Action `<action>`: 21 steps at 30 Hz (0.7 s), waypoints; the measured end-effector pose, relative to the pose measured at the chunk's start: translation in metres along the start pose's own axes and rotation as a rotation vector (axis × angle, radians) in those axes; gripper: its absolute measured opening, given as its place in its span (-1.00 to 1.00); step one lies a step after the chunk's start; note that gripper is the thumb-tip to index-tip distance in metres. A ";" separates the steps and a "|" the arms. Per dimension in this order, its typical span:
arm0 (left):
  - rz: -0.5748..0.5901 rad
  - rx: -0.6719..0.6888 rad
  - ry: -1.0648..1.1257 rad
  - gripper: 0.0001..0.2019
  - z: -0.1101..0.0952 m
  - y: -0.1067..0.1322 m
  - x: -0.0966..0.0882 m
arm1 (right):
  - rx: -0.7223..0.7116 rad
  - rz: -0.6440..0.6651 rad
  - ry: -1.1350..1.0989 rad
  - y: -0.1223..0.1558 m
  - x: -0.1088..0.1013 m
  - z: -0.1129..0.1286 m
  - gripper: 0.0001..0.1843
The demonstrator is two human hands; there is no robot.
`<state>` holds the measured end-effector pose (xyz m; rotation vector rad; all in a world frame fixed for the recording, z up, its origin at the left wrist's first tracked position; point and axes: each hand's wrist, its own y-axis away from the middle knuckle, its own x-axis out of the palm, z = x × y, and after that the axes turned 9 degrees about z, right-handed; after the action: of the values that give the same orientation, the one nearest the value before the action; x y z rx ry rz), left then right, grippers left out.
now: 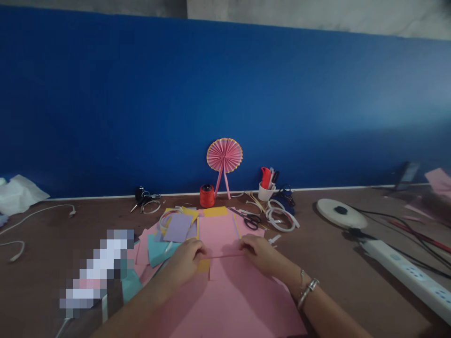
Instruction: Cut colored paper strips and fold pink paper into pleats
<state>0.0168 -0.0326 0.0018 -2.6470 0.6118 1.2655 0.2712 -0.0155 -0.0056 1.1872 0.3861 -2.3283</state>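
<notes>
A pink sheet of paper (218, 234) with yellow strips along its sides lies in front of me, its near edge folded in a narrow band. My left hand (190, 257) pinches the left end of that edge. At the right end, the fingers of my right hand (260, 254) are closed on the same fold. Beneath it spreads larger pink paper (232, 300). Black-handled scissors (251, 220) rest just past the sheet's right corner. Purple paper (179, 227) and teal paper (160, 249) are piled beside my left hand. Both sets of fingertips are partly hidden.
A pink pleated paper fan (224, 156) leans on the blue wall, near a red thread spool (207, 196). White cup with pens (267, 191) and coiled white tubing (282, 218) stand right. A power strip (408, 272) and round white disc (340, 212) lie farther right.
</notes>
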 end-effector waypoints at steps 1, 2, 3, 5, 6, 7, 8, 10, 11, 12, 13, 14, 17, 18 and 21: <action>0.001 0.007 -0.012 -0.73 -0.001 0.000 0.000 | 0.003 0.000 0.014 0.001 0.000 0.001 -0.72; 0.002 0.012 -0.032 -0.72 -0.002 0.001 0.000 | 0.009 0.002 0.033 0.001 0.000 0.002 -0.72; 0.003 0.017 -0.061 -0.72 -0.003 0.002 -0.001 | 0.020 0.009 0.059 0.002 -0.001 0.004 -0.73; 0.013 0.025 -0.149 -0.73 -0.005 0.003 -0.001 | 0.057 0.032 0.133 0.003 -0.002 0.010 -0.74; 0.021 0.037 -0.206 -0.72 -0.007 0.004 -0.002 | 0.078 0.042 0.183 0.003 -0.002 0.013 -0.75; 0.032 0.051 -0.269 -0.70 -0.009 0.005 -0.002 | 0.101 0.051 0.238 0.004 -0.003 0.016 -0.76; 0.040 0.068 -0.330 -0.67 -0.011 0.006 -0.003 | 0.125 0.057 0.293 0.004 -0.004 0.019 -0.77; 0.050 0.113 -0.431 -0.57 -0.016 0.008 -0.004 | 0.161 0.052 0.382 0.004 -0.005 0.024 -0.78; 0.053 0.142 -0.466 -0.53 -0.018 0.009 -0.004 | 0.161 0.055 0.413 0.004 -0.006 0.026 -0.76; 0.064 0.176 -0.491 -0.52 -0.020 0.009 -0.004 | 0.142 0.068 0.435 0.004 -0.006 0.027 -0.73; 0.082 0.212 -0.512 -0.52 -0.022 0.009 -0.004 | 0.104 0.088 0.449 0.004 -0.005 0.028 -0.70; 0.105 0.245 -0.527 -0.55 -0.023 0.009 -0.003 | 0.054 0.112 0.458 0.003 -0.004 0.029 -0.65; 0.162 0.274 -0.545 -0.64 -0.024 0.006 0.000 | -0.084 0.173 0.460 0.002 -0.001 0.028 -0.59; 0.168 0.272 -0.541 -0.66 -0.024 0.005 0.001 | -0.106 0.179 0.455 0.002 0.000 0.027 -0.58; 0.156 0.271 -0.525 -0.69 -0.023 0.004 0.001 | -0.119 0.187 0.443 0.001 0.000 0.024 -0.59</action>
<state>0.0323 -0.0431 0.0160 -1.9665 0.8344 1.6921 0.2555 -0.0270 0.0080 1.6028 0.5304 -1.8492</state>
